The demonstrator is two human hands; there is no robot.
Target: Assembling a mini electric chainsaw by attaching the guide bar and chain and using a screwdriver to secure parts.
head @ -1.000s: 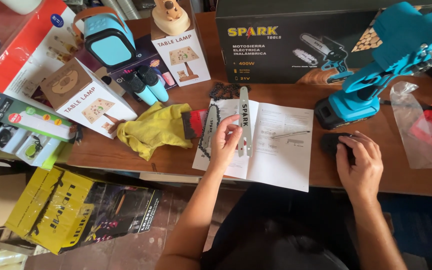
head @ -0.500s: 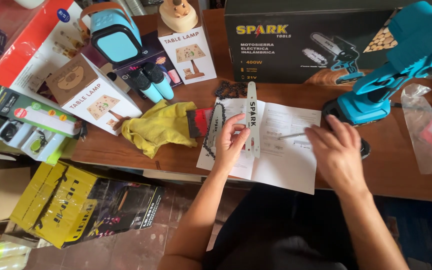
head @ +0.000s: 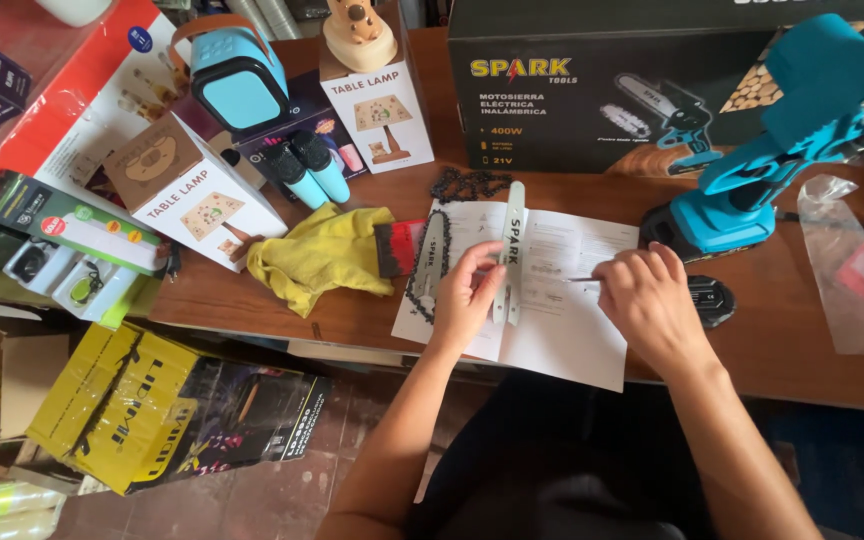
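Wooden tabletop (head: 802,370) fills your view, crowded with boxes, and below its near edge you see a worn tiled floor with a yellow and black carton (head: 142,420) lying on it. Your left hand (head: 467,295) rests on the open instruction sheet (head: 562,320), its fingers curled lightly round the lower part of a pale metal guide bar (head: 510,250) that lies upright across the paper. A second bar with a saw chain (head: 430,270) looped on it lies just beside, at the sheet's left edge, and a loose chain (head: 470,185) sits above the sheet. Your right hand (head: 647,300) hovers over the paper's right half, fingers bent together, pinching a thin metal tool (head: 582,280). Just right of it stands the blue cordless chainsaw (head: 752,190), with a black knob (head: 709,300) at its foot. A dark rectangular box (head: 592,90) picturing the saw stands behind. To the left lie a yellow cloth (head: 322,255), two white lamp boxes (head: 187,190), a blue lantern-shaped speaker (head: 237,75) and a red carton (head: 72,90).
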